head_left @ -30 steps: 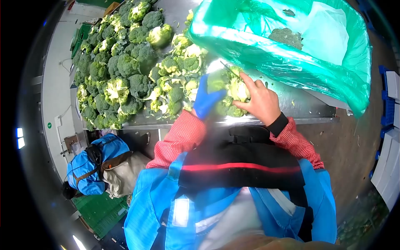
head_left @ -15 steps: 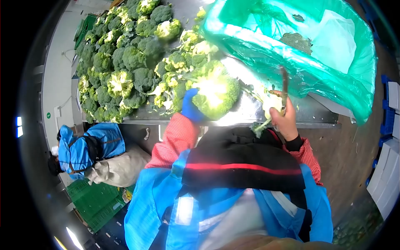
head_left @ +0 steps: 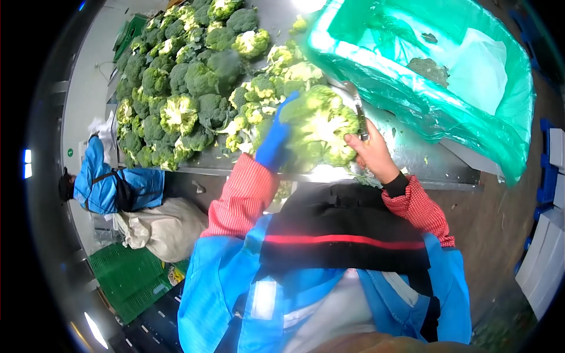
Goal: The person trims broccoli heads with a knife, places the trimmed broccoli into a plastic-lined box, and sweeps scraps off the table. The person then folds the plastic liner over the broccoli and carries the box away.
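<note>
We see gloved left hand (head_left: 274, 141) holding broccoli head (head_left: 322, 126), right hand (head_left: 375, 153) gripping knife (head_left: 359, 110) beside it, above worktop (head_left: 421, 163).

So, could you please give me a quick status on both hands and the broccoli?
Gloved left hand holding broccoli head. Right hand gripping knife. Pale stem side showing. Nothing visible blocking either hand.

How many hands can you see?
2: the blue-gloved left hand is on the left side of the broccoli head; the bare right hand, holding a knife, is at its right. The other person may have hands hidden.
</note>
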A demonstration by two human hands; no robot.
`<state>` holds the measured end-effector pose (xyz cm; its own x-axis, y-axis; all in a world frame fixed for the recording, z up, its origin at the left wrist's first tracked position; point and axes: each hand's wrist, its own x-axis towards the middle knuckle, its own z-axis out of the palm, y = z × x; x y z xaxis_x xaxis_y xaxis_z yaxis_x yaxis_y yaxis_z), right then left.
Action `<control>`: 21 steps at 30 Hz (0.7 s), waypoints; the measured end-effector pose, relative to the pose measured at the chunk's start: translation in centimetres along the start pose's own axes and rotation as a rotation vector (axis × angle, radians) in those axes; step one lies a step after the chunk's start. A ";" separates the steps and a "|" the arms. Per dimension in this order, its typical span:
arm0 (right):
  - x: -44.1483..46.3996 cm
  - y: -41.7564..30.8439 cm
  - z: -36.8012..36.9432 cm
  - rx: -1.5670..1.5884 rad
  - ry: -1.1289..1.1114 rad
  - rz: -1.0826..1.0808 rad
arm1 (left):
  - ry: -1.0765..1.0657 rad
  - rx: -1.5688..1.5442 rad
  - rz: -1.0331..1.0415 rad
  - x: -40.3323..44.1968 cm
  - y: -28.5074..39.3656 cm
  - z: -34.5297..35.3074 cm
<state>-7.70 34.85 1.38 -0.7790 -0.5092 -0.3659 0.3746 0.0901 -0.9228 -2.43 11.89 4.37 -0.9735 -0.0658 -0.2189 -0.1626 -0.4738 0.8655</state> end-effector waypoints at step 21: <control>0.1 -0.8 1.4 -1.328 0.133 -0.482 | 0.149 0.339 -0.127 1.5 1.6 -2.7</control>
<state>-7.41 33.55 2.19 -0.7615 -0.6440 0.0731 -0.6229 0.6961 -0.3569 -3.70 8.69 4.18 -0.9121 -0.1640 -0.3757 -0.3488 -0.1714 0.9214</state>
